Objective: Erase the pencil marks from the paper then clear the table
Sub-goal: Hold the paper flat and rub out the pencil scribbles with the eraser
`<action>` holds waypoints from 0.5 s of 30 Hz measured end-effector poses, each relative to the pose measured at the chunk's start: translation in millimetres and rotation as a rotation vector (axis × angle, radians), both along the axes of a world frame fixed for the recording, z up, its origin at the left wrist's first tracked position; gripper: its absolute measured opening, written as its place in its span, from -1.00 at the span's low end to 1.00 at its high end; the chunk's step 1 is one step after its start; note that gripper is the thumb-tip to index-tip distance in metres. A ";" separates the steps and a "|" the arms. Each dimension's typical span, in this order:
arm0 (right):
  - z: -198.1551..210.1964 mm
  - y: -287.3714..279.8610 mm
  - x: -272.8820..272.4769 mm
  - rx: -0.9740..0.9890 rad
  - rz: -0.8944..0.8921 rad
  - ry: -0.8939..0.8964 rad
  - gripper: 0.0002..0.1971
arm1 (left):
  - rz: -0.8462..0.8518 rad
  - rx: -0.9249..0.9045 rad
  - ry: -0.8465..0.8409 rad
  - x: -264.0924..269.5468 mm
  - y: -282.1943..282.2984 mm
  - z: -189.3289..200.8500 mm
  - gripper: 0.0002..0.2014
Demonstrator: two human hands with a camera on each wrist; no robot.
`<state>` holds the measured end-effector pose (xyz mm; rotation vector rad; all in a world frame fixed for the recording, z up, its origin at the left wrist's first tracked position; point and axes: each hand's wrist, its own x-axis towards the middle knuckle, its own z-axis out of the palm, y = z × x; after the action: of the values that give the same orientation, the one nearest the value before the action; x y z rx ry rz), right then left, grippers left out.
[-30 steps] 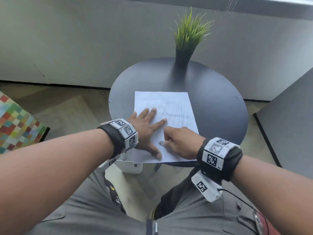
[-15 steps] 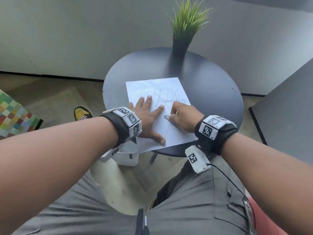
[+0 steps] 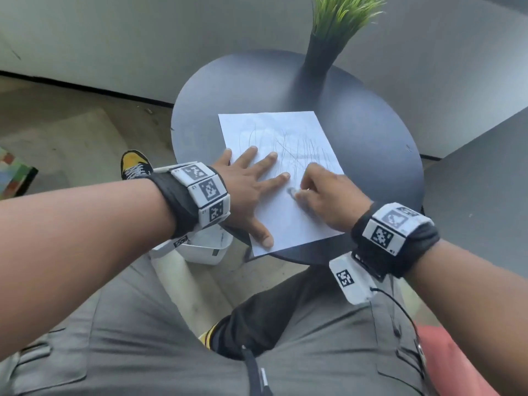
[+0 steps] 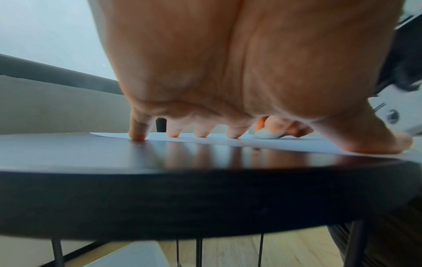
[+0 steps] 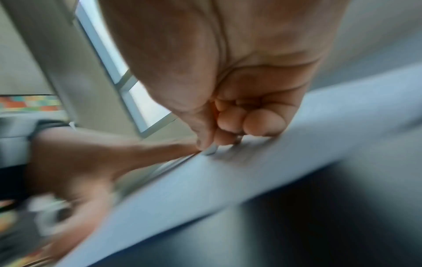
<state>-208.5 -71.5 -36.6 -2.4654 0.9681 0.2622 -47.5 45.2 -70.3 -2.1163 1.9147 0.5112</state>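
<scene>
left hand point(image 3: 245, 190): we've got it spread flat on the paper point(image 3: 288, 224) (round worktop point(image 3: 371, 155))
right hand point(image 3: 328, 198): we're pinching the eraser point(image 3: 292, 191)

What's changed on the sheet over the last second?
The right hand, pinching the small grey eraser, slid up the white paper toward the pencil scribbles. The left hand stayed spread flat, pinning the paper.

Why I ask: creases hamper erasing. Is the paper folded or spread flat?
Spread flat: the paper lies unfolded on the table, pressed by the left hand.
</scene>
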 end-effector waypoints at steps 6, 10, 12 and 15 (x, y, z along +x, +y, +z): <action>-3.4 41.0 -6.9 0.053 0.276 0.095 -0.79 | 0.011 0.017 -0.002 -3.2 -1.3 0.3 0.36; 0.3 -4.0 6.5 -0.049 0.038 0.061 -0.78 | 0.014 0.022 -0.010 -2.9 -1.6 1.7 0.36; 1.0 4.2 5.3 -0.068 0.061 0.070 -0.76 | 0.015 0.032 -0.016 -2.8 -1.4 2.2 0.37; -2.5 43.6 -3.4 0.002 0.364 0.115 -0.76 | 0.017 0.046 -0.006 -3.7 -2.5 2.3 0.38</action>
<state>-211.8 -27.8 -39.1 -2.6365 0.5534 0.5290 -51.3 42.7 -68.0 -2.1046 1.8655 0.5469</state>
